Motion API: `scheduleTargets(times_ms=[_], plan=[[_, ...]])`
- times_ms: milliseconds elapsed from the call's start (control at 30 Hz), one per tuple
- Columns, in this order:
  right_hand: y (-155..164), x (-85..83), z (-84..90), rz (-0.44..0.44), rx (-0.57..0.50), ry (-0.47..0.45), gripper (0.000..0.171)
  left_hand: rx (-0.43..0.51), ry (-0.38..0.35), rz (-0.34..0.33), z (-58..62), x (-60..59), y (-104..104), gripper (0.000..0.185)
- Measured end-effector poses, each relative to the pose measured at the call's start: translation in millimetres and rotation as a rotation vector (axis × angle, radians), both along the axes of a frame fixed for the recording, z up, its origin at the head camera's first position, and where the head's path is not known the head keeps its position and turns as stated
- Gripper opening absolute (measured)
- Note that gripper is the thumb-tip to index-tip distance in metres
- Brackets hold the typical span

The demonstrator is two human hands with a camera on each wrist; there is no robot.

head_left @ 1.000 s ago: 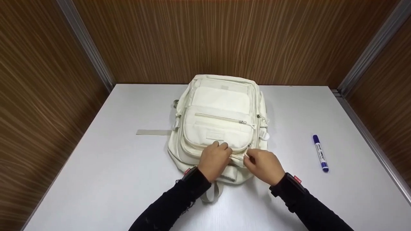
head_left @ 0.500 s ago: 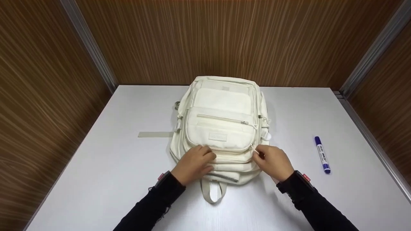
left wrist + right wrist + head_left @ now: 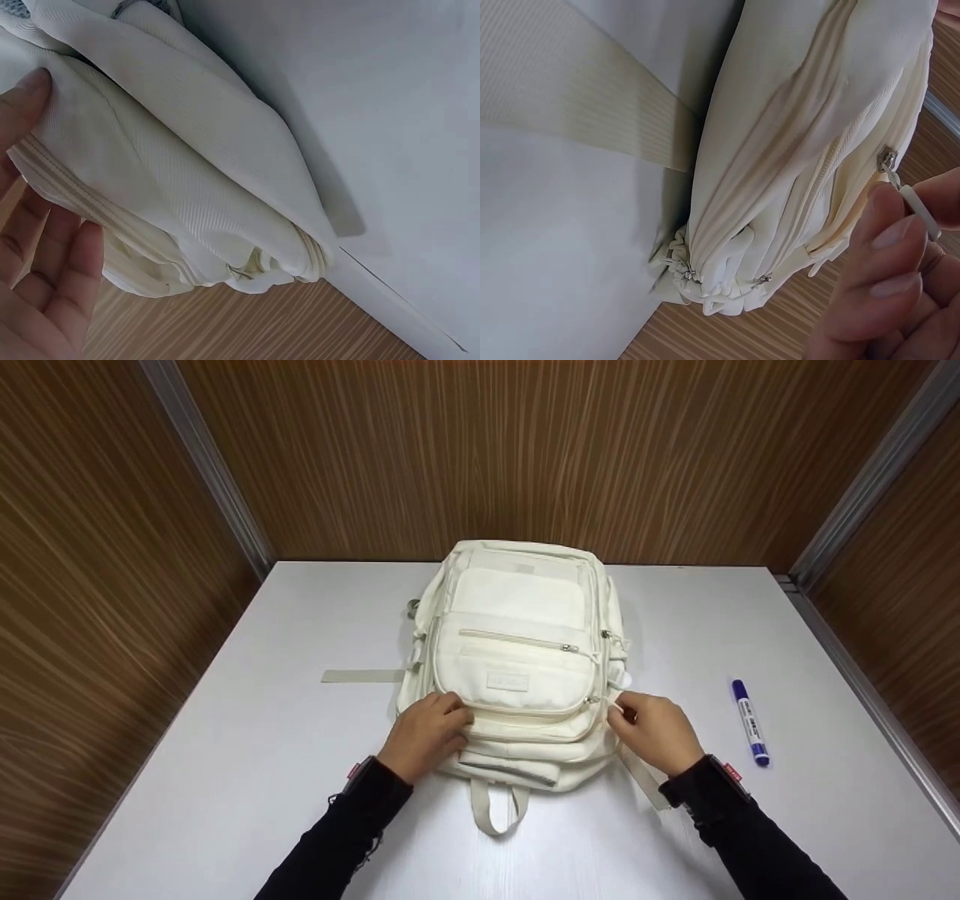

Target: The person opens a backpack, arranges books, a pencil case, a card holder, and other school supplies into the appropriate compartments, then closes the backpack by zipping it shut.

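A cream backpack (image 3: 517,660) lies flat on the white table (image 3: 247,780), its top handle loop (image 3: 495,810) towards me. My left hand (image 3: 439,724) grips the fabric at its near left corner; in the left wrist view the thumb lies on top and the fingers (image 3: 56,277) sit under the folded cloth (image 3: 187,150). My right hand (image 3: 630,718) is at the near right corner. There its fingertips (image 3: 889,225) pinch the white zipper pull (image 3: 919,212) of the front pocket, next to the metal slider (image 3: 889,159).
A blue marker (image 3: 750,722) lies on the table right of my right hand. One loose strap (image 3: 361,676) trails left from the bag; another (image 3: 577,112) runs under its right side. Wood-panelled walls (image 3: 525,450) enclose the table on three sides.
My right hand has drawn the zipper pull rightwards from the middle of the pocket's near edge to its right corner. My left hand has slid left to the near left corner.
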State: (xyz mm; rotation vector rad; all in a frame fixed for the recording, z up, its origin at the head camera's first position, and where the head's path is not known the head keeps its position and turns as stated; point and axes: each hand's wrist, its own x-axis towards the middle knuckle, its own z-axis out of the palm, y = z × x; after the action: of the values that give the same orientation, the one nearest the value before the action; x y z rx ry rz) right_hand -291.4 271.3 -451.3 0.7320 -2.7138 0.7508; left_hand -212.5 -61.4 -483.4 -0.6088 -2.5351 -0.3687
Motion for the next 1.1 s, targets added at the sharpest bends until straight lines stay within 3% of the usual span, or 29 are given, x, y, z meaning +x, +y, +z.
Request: scheduleTargets(times_ms=[233, 533, 1100], plan=[[3, -4.6, 3.9, -0.038, -0.009, -0.014, 0.028, -0.009, 0.064, 0.021, -1.2, -6.6, 9, 0.02], [5, -7.2, 0.9, -0.05, -0.012, -0.013, 0.026, -0.017, 0.071, 0.017, -2.5, -11.4, 32, 0.013], [-15, 10.3, -8.2, 0.008, 0.017, -0.012, 0.033, -0.041, 0.089, 0.069, 0.6, -12.9, 57, 0.009]])
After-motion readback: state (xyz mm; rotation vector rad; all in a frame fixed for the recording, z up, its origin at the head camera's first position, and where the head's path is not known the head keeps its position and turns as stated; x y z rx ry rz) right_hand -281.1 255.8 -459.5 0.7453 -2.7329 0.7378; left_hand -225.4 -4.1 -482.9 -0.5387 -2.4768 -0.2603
